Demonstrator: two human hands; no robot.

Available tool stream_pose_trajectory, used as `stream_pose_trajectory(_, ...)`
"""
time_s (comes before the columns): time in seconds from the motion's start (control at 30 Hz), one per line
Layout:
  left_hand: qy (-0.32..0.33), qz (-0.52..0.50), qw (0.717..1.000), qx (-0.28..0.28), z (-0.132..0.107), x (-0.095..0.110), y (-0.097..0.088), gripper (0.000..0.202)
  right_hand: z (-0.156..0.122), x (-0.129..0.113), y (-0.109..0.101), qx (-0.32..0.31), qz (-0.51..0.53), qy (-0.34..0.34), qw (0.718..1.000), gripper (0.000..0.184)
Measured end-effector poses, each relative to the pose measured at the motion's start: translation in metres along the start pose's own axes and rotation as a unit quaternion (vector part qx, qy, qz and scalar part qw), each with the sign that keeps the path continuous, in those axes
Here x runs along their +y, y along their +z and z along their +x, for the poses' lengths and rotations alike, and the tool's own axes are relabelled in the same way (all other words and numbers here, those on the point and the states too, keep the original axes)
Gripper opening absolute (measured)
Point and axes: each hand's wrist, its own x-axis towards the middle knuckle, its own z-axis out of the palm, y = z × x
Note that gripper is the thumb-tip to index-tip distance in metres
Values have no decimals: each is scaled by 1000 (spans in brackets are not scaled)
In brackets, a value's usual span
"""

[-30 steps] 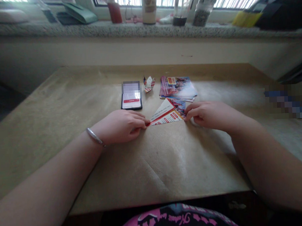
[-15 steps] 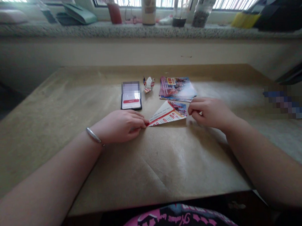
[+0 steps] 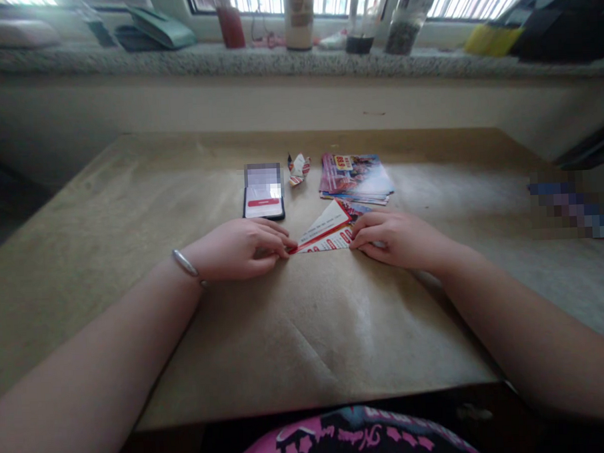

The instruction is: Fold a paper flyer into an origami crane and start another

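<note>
Folded flyer (image 3: pixel 327 233) is lying mid-table (image 3: pixel 131 214), long axis running 9-to-3, sharp tip pointing at 9 o'clock. Left hand (image 3: pixel 243 249) is pinching that tip, right hand (image 3: pixel 397 239) is pressing loose fingers on the wide end. Phone (image 3: pixel 263 200) sitting at 11, flyer stack (image 3: pixel 354 176) at 1.

Two bare forearms fill the lower frame now, one running in from seven o'clock to the left hand (image 3: pixel 243 248), the other from five o'clock to the right hand (image 3: pixel 395 239). On the left wrist there's a slim silver bangle (image 3: pixel 186 265), smooth and rounded, catching a glint of light. Down at six o'clock we get the edge of a garment (image 3: pixel 351 441): black ground, bright pink patches, with pale looping script and small star-like shapes printed across it.
</note>
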Motion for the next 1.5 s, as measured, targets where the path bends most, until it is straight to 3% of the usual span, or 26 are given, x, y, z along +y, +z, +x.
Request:
stream_pose_trajectory(0.23,-17,-13,1000,-10,0,1,-3,27,-3,-4,-10,-34,-60,18,997,21)
stream_pose_trajectory(0.4,-15,-1,1000,15,1,4,-1,24,0,-10,-12,-56,-119,68,989,17)
stream_pose_trajectory(0.5,-6,7,999,42,3,5,3,23,3,-12,-8,-40,-124,110,985,24)
stream_pose_trajectory(0.8,-13,-38,997,64,15,16,20,20,10,-12,6,-2,-47,88,995,30)
stream_pose_trajectory(1.1,28,-29,996,79,15,5,23,28,13,-10,15,55,-4,122,991,43)
stream_pose_trajectory(1.33,33,17,998,54,12,2,26,34,11,-10,17,140,169,162,962,48)
stream_pose_trajectory(1.5,18,13,999,46,13,6,24,34,8,-14,8,155,218,198,943,30)
